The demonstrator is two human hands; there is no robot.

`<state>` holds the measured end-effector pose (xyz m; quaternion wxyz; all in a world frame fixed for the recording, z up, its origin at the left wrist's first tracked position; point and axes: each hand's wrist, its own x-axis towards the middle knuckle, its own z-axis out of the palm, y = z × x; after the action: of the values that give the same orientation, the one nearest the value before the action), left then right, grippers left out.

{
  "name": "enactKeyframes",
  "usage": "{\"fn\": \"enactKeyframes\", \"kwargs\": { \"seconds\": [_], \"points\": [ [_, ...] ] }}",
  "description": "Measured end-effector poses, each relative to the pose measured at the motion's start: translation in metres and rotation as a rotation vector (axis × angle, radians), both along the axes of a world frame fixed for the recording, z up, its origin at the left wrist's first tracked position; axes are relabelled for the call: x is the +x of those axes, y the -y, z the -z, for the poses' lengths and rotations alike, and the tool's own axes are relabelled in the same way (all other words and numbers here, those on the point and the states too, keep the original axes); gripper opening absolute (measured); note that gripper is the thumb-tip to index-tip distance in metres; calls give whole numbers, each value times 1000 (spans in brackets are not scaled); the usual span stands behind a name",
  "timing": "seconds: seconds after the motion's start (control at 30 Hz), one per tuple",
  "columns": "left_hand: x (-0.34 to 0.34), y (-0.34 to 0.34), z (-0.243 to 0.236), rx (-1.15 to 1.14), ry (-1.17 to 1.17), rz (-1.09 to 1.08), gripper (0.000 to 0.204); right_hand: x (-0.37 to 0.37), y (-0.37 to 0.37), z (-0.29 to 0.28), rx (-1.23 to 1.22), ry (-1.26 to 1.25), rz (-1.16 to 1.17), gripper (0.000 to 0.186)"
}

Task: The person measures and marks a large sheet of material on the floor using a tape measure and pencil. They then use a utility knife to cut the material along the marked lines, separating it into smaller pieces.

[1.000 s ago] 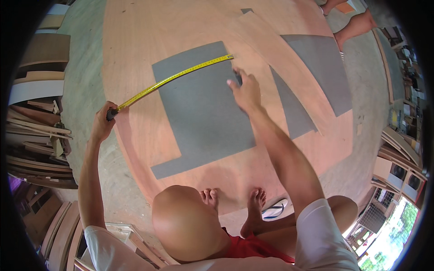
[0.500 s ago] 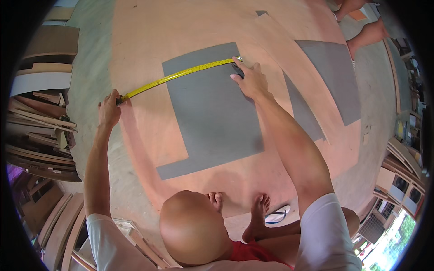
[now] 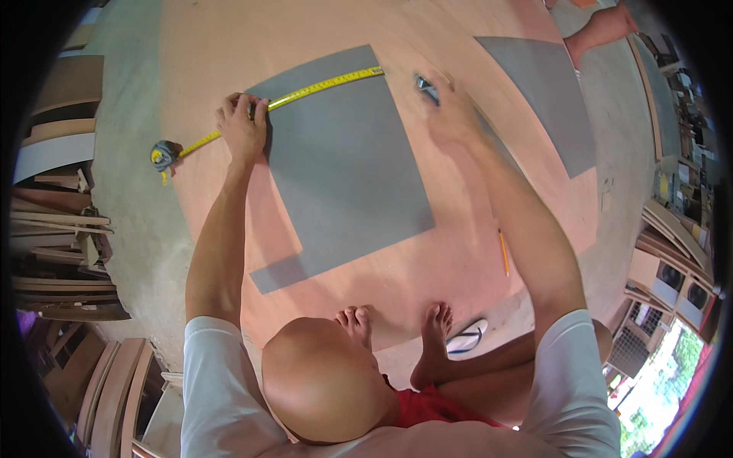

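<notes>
A yellow tape measure [image 3: 324, 83] is drawn out across the upper part of a grey sheet [image 3: 343, 168], its end near the sheet's right edge. Its grey and yellow case [image 3: 163, 155] rests at the left edge of the plywood [image 3: 366, 267], with no hand on it. My left hand [image 3: 244, 126] is closed on the blade at the sheet's left edge; something dark shows between its fingers. Right of the sheet, my right hand [image 3: 454, 111] grips a small silver and dark hand tool [image 3: 427, 89], apart from the tape; its exact kind is unclear.
An orange pencil [image 3: 504, 253] lies by my right forearm. Another grey sheet [image 3: 546, 91] and a long plywood strip are at the right. Someone's bare leg [image 3: 599, 34] shows top right. Board offcuts [image 3: 61, 221] are stacked left; a flip-flop [image 3: 467, 336] lies by my foot.
My left hand has moved right along the tape, away from the case, which now shows. My right hand has moved off the tape's end to the right with the tool. The pencil has come into sight.
</notes>
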<state>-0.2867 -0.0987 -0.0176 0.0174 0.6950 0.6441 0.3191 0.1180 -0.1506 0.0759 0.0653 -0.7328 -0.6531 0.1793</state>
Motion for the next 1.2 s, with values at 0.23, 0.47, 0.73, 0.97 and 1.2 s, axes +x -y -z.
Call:
{"fn": "enactKeyframes", "kwargs": {
  "seconds": [0.23,0.47,0.73,0.97,1.2],
  "points": [
    [-12,6,15,13,-24,-131,29,62,148,-3,-13,4,149,36],
    [0,-1,5,-24,-38,-123,32,56,342,23,-101,200,554,57],
    [10,-6,-2,-6,-5,-147,38,80,367,29,-147,79,501,16],
    [5,-7,-1,12,39,-91,39,47,375,33,-90,305,879,38],
    [-2,1,-3,38,110,30,27,43,421,55,13,-2,822,25]
  ]
}}
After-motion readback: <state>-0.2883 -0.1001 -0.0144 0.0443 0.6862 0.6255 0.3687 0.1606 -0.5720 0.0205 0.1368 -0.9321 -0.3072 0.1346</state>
